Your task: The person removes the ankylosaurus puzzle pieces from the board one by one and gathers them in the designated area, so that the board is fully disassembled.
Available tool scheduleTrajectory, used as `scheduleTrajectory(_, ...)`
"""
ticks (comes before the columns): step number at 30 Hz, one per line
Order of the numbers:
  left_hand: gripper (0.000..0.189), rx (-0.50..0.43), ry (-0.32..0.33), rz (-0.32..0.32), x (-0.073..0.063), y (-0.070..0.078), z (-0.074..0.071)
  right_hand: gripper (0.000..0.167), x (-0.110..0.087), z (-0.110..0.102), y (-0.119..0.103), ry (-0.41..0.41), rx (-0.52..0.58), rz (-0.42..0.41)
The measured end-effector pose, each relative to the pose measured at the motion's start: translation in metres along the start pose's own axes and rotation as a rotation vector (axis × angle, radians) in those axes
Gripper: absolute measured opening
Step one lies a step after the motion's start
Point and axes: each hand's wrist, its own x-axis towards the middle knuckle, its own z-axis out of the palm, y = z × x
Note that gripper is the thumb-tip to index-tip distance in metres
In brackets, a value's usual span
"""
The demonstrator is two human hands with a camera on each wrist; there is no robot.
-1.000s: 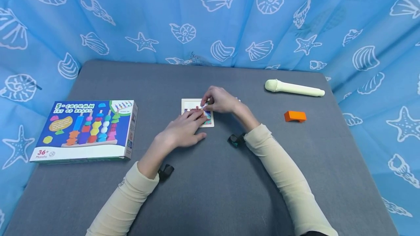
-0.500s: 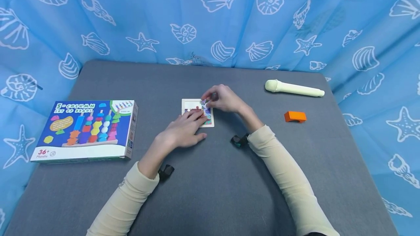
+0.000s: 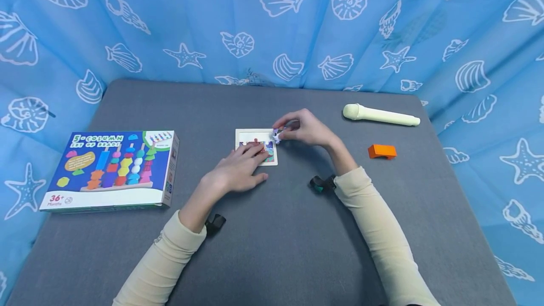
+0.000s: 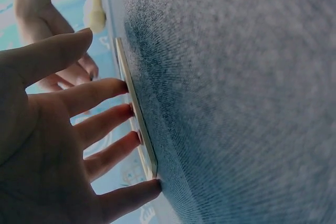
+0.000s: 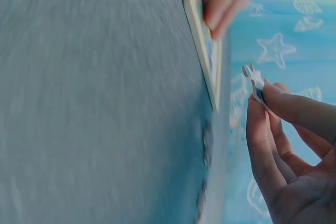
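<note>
A small jigsaw puzzle in a pale frame (image 3: 255, 130) lies at the middle of the table. My left hand (image 3: 239, 169) rests on it with fingers spread and nearly straight; in the left wrist view its fingertips (image 4: 135, 139) touch the frame's near side. Between thumb and fingers my right hand (image 3: 312, 129) pinches a puzzle piece (image 5: 256, 82), white and purple, held up over the frame's right edge. Part of the picture, with a reddish figure, shows past the left fingers; the rest is hidden under them.
In the right wrist view, loose pieces (image 5: 207, 142) lie on the table beside the frame. A boxed bead set (image 3: 110, 169) stands at left. To the right are an orange arch block (image 3: 382, 150) and a pale green toy microphone (image 3: 380, 114). A blue curtain (image 3: 238, 13) hangs behind.
My right hand has moved right from over the puzzle, lifting the pinched piece away from the picture to the frame's right edge. The left hand has stayed in place.
</note>
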Motion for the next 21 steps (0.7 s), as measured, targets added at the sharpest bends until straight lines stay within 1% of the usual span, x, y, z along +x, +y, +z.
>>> scheduleTrajectory(3, 0.068, -0.006, -0.004, -0.007, 0.0, 0.0, 0.0, 0.03, -0.009, -0.011, 0.005, 0.016, 0.016, 0.017)
scheduleTrajectory(7, 0.067, -0.016, 0.002, -0.006, 0.0, 0.0, 0.0, 0.029, -0.021, -0.025, 0.013, 0.046, -0.001, 0.039)
scheduleTrajectory(14, 0.066, -0.019, 0.01, 0.004, -0.002, 0.0, 0.001, 0.028, -0.039, -0.05, 0.031, 0.105, -0.006, 0.11)
scheduleTrajectory(21, 0.066, -0.025, 0.013, 0.006, -0.003, 0.001, 0.001, 0.029, -0.049, -0.067, 0.048, 0.128, -0.08, 0.179)
